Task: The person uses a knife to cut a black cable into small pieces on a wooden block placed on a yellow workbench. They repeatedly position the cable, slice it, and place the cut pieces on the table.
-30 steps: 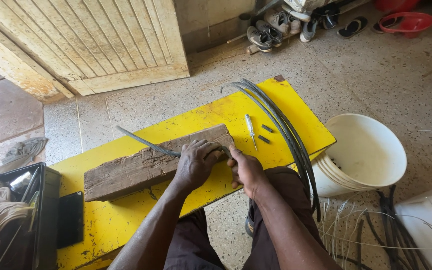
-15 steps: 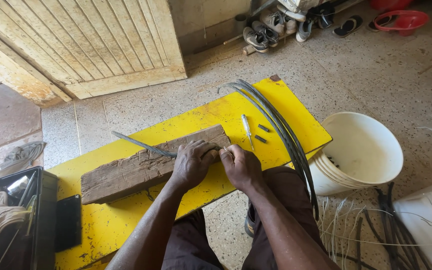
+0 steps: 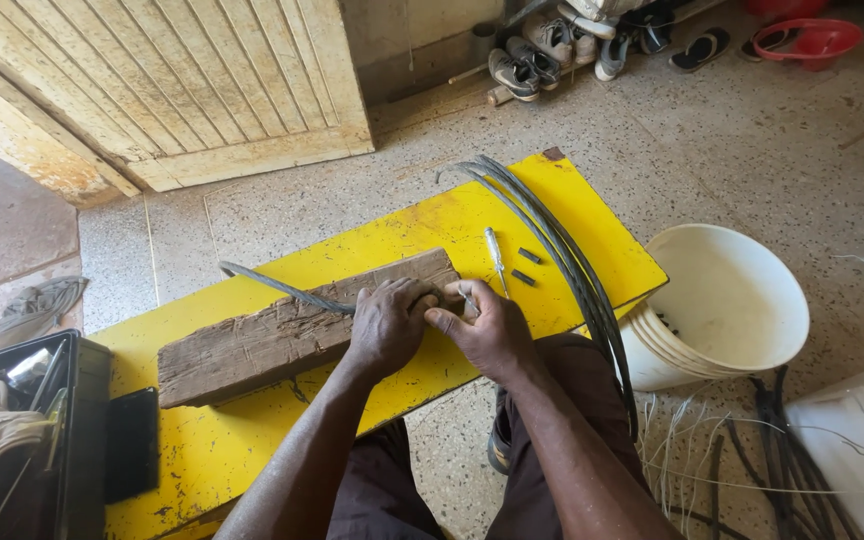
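Note:
A worn wooden block (image 3: 262,345) lies on a yellow board (image 3: 232,450) on the floor. A thin grey cable (image 3: 282,288) runs over the block from the left. My left hand (image 3: 387,328) presses down on the cable at the block's right end, fingers curled over it. My right hand (image 3: 490,330) sits right beside it, touching it, and pinches a small silvery piece (image 3: 466,298) at the cable's end. A screwdriver (image 3: 497,262) and two small dark bits (image 3: 527,266) lie on the board just beyond my right hand.
A bundle of long grey cables (image 3: 562,255) curves across the board's right side. A stack of white buckets (image 3: 722,305) stands to the right, with loose wires (image 3: 712,450) beside it. A black toolbox (image 3: 52,440) sits at the left. Shoes (image 3: 532,60) and a wooden door (image 3: 152,90) are beyond.
Both hands stay together at the block's right end on the cable. Only the view has shifted slightly.

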